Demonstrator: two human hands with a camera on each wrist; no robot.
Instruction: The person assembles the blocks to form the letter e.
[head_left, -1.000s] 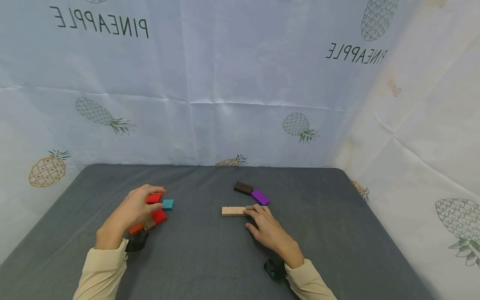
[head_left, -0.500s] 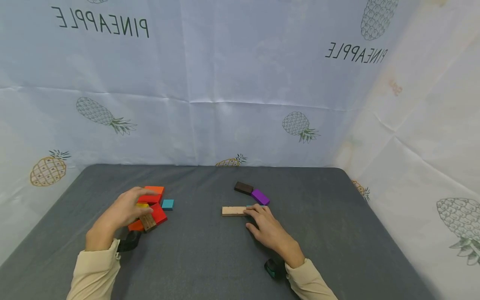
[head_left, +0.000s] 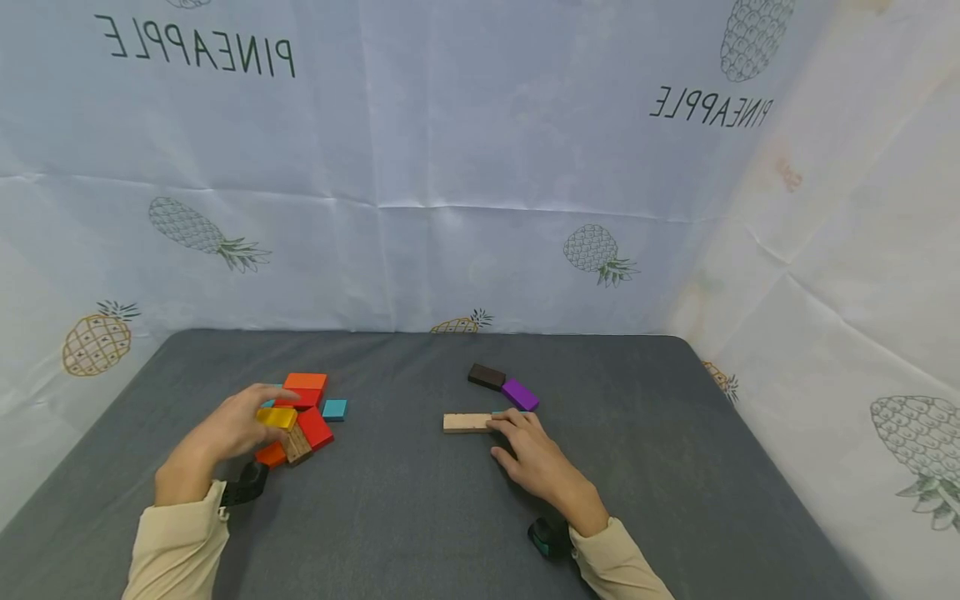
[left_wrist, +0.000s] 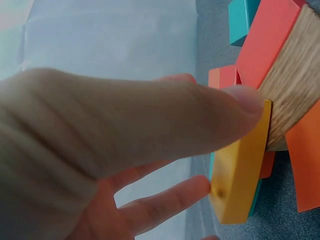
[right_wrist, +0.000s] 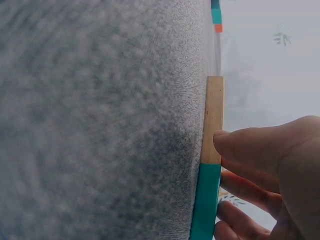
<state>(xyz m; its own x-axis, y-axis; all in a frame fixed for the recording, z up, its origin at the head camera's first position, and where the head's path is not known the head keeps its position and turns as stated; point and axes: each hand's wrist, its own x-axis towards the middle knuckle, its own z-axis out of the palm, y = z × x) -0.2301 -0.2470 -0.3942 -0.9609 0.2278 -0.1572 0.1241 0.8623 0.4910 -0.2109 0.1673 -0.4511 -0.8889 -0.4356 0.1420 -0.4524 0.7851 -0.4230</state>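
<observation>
On the left of the grey table, my left hand (head_left: 232, 425) is over a cluster of small blocks, thumb and fingers spread around a yellow block (head_left: 276, 417). In the left wrist view the thumb overlaps one end of that block, and a fingertip comes right at its side. Red blocks (head_left: 315, 428) and a brown wood-grain block (head_left: 297, 445) lie against it. My right hand (head_left: 542, 458) rests with its fingertips at a pale wooden block (head_left: 467, 423) and a teal block (right_wrist: 206, 200) set end to end. Its thumb is held apart, nearer to me.
Behind the right hand lie a dark brown block (head_left: 487, 376) and a purple block (head_left: 520, 394). A light blue block (head_left: 334, 409) sits right of the cluster, with orange blocks (head_left: 271, 455) at its near edge. A pineapple-print cloth (head_left: 450, 167) hangs behind the table.
My left hand has moved left and slightly toward me across the cluster, uncovering red, orange and yellow blocks. The right hand and its blocks have stayed in place.
</observation>
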